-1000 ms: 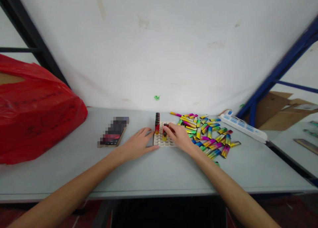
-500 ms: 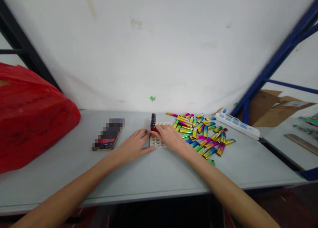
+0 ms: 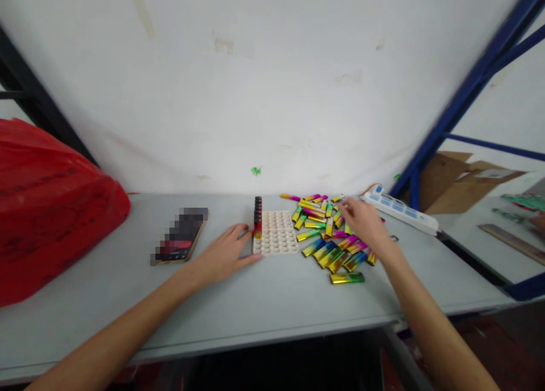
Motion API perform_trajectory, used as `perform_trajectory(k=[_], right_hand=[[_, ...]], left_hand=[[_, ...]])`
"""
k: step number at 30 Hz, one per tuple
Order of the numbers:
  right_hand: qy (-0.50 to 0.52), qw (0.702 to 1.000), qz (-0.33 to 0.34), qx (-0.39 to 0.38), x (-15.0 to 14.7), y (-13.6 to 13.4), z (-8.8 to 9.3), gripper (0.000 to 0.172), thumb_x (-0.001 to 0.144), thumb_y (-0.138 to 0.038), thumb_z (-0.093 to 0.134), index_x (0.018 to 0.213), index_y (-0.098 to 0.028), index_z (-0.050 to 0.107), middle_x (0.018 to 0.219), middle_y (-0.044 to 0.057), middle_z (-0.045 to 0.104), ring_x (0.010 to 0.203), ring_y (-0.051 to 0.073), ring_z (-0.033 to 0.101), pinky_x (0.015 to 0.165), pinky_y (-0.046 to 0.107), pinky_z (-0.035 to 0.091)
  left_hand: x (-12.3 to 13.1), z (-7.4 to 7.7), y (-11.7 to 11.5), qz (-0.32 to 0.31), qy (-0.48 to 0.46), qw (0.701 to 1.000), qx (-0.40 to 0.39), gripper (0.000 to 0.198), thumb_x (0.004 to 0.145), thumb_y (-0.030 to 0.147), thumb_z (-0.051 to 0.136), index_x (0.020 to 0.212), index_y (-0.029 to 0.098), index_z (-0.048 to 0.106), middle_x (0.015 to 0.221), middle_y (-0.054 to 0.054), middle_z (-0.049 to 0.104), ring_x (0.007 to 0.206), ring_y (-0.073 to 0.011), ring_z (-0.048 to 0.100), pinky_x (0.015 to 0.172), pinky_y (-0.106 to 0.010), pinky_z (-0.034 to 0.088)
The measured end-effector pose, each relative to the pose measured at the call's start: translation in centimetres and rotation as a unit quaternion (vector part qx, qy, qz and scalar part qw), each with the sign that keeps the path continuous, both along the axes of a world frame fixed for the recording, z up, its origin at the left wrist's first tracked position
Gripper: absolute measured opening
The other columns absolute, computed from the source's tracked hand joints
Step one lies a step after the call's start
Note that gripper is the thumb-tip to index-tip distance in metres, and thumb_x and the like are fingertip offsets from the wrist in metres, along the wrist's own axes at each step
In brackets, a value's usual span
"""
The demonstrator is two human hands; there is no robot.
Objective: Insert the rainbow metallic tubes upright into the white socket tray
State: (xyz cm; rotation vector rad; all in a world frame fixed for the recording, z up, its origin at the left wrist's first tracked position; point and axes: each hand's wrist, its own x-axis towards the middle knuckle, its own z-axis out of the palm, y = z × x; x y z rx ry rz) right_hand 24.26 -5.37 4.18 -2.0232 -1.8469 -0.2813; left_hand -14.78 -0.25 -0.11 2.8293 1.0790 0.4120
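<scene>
Grey table (image 3: pixel 204 311) before a white wall (image 3: pixel 272 96), as I monitor it remotely. Since the preceding views, the right hand (image 3: pixel 361 221) has left the pale socketed tray (image 3: pixel 279 232) for the heap of shiny cases (image 3: pixel 329 226) on the right; I judge that the nearest piece in the tray's row now stands unaided. Its thumb and finger draw together; whether they pinch a case, I cannot tell. The left hand (image 3: pixel 225 252) remains spread at the tray's left edge. I note the row of upright pieces (image 3: pixel 258 229) there, long axes vertical, dark ends up. Heaped cases lie flat at mixed angles; the nearest case (image 3: pixel 347 278) lies crosswise, green end rightward.
</scene>
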Motion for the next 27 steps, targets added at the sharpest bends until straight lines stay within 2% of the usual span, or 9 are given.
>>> perform_trajectory(k=[3,5,7,10,14,20,22,25,27], right_hand=[[-0.03,0.973,-0.219,-0.071,8.8,-0.8,-0.9,0.033,0.101,-0.034,0.053,0.107,-0.009,0.074,0.101,0.02,0.077,0.097,0.033,0.072,0.081,0.038,0.049],[-0.04,0.954,-0.27,-0.127,12.8,-1.0,-1.9,0.04,0.1,-0.037,0.053,0.11,-0.005,0.075,0.109,0.026,0.075,0.104,0.035,0.071,0.082,0.039,0.05],[-0.035,0.948,-0.27,-0.163,14.6,-0.8,-2.9,0.048,0.101,-0.043,0.051,0.111,-0.004,0.075,0.111,0.026,0.075,0.106,0.035,0.071,0.083,0.038,0.051],[-0.015,0.954,-0.242,-0.179,14.7,-0.1,-3.6,0.048,0.099,-0.048,0.054,0.105,-0.007,0.077,0.104,0.023,0.077,0.101,0.032,0.072,0.081,0.035,0.051],[0.001,0.964,-0.214,-0.16,13.9,0.6,-3.9,0.036,0.096,-0.041,0.058,0.094,-0.011,0.079,0.095,0.02,0.078,0.093,0.031,0.073,0.077,0.034,0.05],[0.042,0.967,-0.204,-0.145,14.1,1.0,-4.7,0.034,0.094,-0.039,0.057,0.08,-0.014,0.076,0.084,0.016,0.077,0.085,0.03,0.073,0.074,0.035,0.05],[0.07,0.968,-0.21,-0.118,14.2,1.0,-5.0,0.032,0.092,-0.04,0.059,0.084,-0.014,0.074,0.085,0.016,0.077,0.085,0.03,0.073,0.075,0.036,0.05],[0.118,0.967,-0.222,-0.04,14.1,0.9,-5.3,0.035,0.089,-0.044,0.063,0.104,-0.013,0.068,0.09,0.016,0.076,0.086,0.031,0.072,0.077,0.038,0.051],[0.154,0.969,-0.193,0.031,14.0,0.8,-5.2,0.04,0.089,-0.048,0.062,0.11,-0.014,0.064,0.085,0.013,0.076,0.084,0.031,0.071,0.08,0.041,0.051]], left_hand=[[0.0,0.0,0.1,0.0,0.007,1.0,-0.006,0.071,0.098,0.069,0.045,0.143,0.015,0.054,0.144,-0.017,0.055,0.136,-0.0325,0.051,0.118,-0.046,0.04],[0.1,0.0,0.1,0.002,0.008,1.0,-0.006,0.072,0.098,0.069,0.045,0.143,0.015,0.054,0.144,-0.017,0.054,0.136,-0.0325,0.051,0.118,-0.046,0.039],[0.1,0.0,0.1,0.006,0.013,1.0,-0.009,0.073,0.098,0.07,0.044,0.144,0.014,0.053,0.145,-0.018,0.053,0.136,-0.0325,0.051,0.118,-0.046,0.04],[0.1,0.0,0.1,0.008,0.015,1.0,-0.008,0.074,0.098,0.07,0.044,0.144,0.013,0.053,0.145,-0.019,0.053,0.135,-0.0331,0.051,0.117,-0.047,0.04],[0.0,0.0,0.1,0.005,0.004,1.0,-0.004,0.073,0.097,0.07,0.044,0.142,0.014,0.055,0.144,-0.018,0.055,0.134,-0.0331,0.053,0.117,-0.047,0.041],[0.1,0.0,0.0,0.005,0.007,1.0,-0.012,0.074,0.097,0.072,0.043,0.143,0.014,0.054,0.144,-0.017,0.054,0.136,-0.0324,0.051,0.118,-0.045,0.039],[0.1,0.0,0.0,0.009,0.011,1.0,-0.015,0.075,0.097,0.072,0.042,0.144,0.014,0.053,0.145,-0.018,0.053,0.136,-0.0323,0.05,0.119,-0.045,0.038],[0.1,-0.1,0.1,0.008,0.01,1.0,-0.014,0.076,0.097,0.071,0.043,0.144,0.013,0.053,0.145,-0.018,0.053,0.137,-0.0325,0.05,0.119,-0.046,0.038],[0.0,-0.1,0.1,0.005,0.005,1.0,-0.01,0.075,0.097,0.072,0.043,0.143,0.014,0.054,0.144,-0.018,0.054,0.136,-0.0327,0.051,0.118,-0.046,0.039]])
